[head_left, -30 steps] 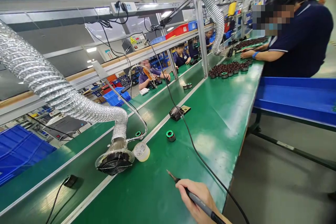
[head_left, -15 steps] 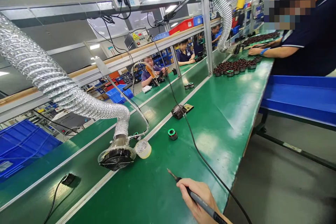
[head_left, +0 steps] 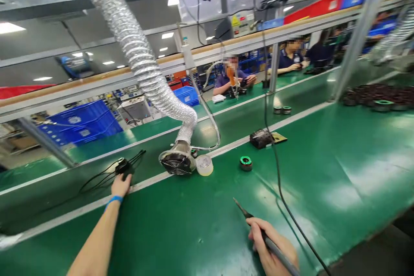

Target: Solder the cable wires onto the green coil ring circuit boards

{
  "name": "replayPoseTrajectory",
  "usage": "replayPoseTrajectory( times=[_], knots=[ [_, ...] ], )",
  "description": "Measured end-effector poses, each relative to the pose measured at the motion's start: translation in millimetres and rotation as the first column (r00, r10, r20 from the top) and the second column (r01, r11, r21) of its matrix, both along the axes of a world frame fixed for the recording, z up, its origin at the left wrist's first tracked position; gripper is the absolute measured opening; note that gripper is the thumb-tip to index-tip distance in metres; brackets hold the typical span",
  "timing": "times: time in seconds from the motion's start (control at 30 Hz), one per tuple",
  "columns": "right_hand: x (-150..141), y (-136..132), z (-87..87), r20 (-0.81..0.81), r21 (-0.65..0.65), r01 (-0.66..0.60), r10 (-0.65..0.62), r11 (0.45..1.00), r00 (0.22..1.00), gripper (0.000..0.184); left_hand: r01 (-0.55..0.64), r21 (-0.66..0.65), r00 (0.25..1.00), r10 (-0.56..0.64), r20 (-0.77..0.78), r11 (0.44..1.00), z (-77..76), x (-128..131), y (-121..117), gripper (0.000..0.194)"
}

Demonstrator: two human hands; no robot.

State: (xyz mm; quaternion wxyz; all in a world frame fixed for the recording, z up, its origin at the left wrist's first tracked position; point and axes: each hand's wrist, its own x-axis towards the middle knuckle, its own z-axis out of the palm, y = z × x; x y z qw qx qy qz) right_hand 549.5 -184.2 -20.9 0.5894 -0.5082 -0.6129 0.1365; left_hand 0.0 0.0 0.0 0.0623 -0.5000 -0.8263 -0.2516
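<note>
My right hand [head_left: 274, 246] is closed round the grey handle of a soldering iron [head_left: 241, 207], its tip pointing up and left above the green bench. Ahead of the tip, a small motor stator [head_left: 246, 163] with a green top stands upright on the bench, apart from the iron. At the left, my outstretched left hand [head_left: 121, 185] has its fingers round a small black part with cables [head_left: 122, 165], on the sunken strip behind the bench's pale edge. Blur partly hides those fingertips.
A fume fan [head_left: 177, 161] on a silver duct [head_left: 145, 64] stands beside a white round tub [head_left: 205, 165]. Behind the stator lies a black holder [head_left: 261, 138]. The iron's cord [head_left: 278, 172] crosses the bench. Many stators [head_left: 381, 97] crowd the right; co-workers sit across.
My left hand has come into view and reached the black corded part. The view has swung left. My right hand still holds the soldering iron.
</note>
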Motion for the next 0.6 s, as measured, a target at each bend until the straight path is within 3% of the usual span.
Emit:
replayPoseTrajectory(
  times=[0.13,0.23,0.43,0.6],
  knots=[
    [5.4,2.5,-5.3,0.008,-0.014,0.029,-0.029,0.999,1.000,0.028,0.020,-0.036,1.000,-0.020,-0.021,0.999,-27.1,-4.2,14.1,0.060],
    [5.9,2.9,-3.0,0.018,-0.004,-0.001,0.001,1.000,1.000,0.026,0.038,-0.042,0.998,-0.040,-0.051,0.998,-36.2,-6.2,7.4,0.063],
    [-4.0,-1.0,15.0,0.019,0.068,-0.048,0.047,0.996,0.999,0.021,0.125,-0.048,0.986,-0.130,-0.104,0.991,-29.9,4.5,-19.1,0.058],
    [-9.1,-1.9,18.0,0.025,0.080,-0.013,0.011,0.997,1.000,0.023,0.239,-0.051,0.960,-0.244,-0.136,0.970,-24.4,7.5,-21.2,0.046]
  ],
)
